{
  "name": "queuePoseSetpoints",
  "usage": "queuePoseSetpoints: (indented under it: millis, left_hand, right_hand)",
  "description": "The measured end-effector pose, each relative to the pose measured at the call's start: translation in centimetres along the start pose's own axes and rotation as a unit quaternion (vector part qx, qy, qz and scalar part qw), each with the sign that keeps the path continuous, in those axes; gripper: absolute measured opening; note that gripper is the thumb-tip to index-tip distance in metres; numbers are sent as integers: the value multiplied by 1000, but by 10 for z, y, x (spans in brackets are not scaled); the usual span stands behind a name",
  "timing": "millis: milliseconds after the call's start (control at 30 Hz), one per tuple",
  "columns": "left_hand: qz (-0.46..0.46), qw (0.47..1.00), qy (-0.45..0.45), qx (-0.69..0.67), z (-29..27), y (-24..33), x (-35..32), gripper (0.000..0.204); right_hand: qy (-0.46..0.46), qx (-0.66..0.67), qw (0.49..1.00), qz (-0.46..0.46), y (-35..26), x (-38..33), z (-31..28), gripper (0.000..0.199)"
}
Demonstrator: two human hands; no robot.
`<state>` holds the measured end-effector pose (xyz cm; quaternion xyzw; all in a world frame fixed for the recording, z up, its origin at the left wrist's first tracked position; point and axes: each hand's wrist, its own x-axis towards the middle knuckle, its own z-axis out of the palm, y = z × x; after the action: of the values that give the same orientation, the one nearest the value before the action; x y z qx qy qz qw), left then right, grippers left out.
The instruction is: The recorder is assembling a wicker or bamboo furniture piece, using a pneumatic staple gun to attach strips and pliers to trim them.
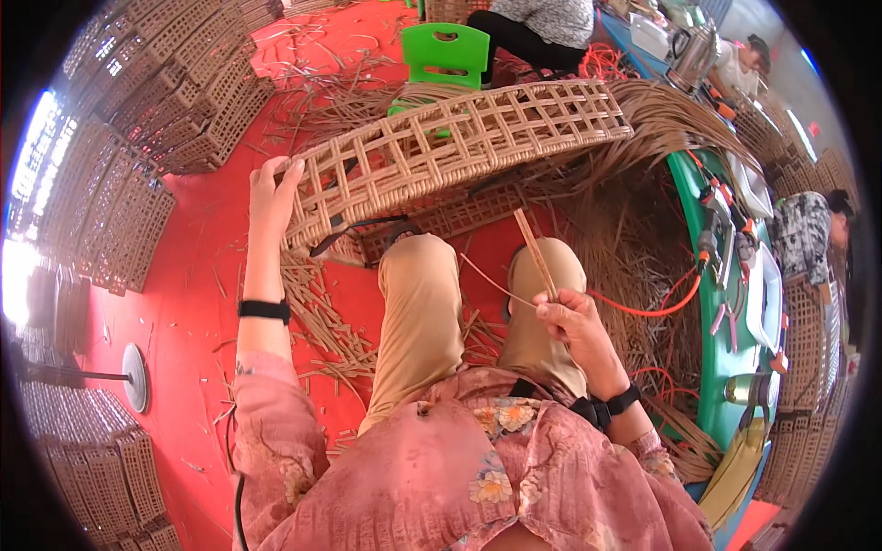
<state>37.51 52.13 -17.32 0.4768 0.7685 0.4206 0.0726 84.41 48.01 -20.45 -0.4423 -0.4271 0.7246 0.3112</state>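
Observation:
Beyond my knees a long woven basket (450, 147) of brown strips leans on its side, its open lattice wall facing up. My left hand (273, 197) grips the left end of it, fingers bent over the upper edge. Dark straps hang near the basket's lower left edge. Over my right thigh, my right hand (567, 317) is closed on a short flat brown strip (535, 248) that points up and away. A thin strand also runs from these fingers toward my left knee.
A green table (703, 367) at right carries tools, pliers, white trays and an orange cord. Bundled brown strips (680, 115) lie behind the basket. Offcuts (340, 331) litter the red floor. Stacked baskets (101, 202) line the left. A green chair (446, 53) and other people are farther off.

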Motion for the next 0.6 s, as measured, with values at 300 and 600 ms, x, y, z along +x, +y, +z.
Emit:
queuePoseSetpoints:
  millis: [300,600]
  left_hand:
    - [19,999,20,31,-6,7,-75,58]
    - [28,998,45,30,0,20,-146,48]
  right_hand:
    - [22,25,997,-63,7,-11,-13,41]
    - [93,-21,995,-40,41,-22,-50,35]
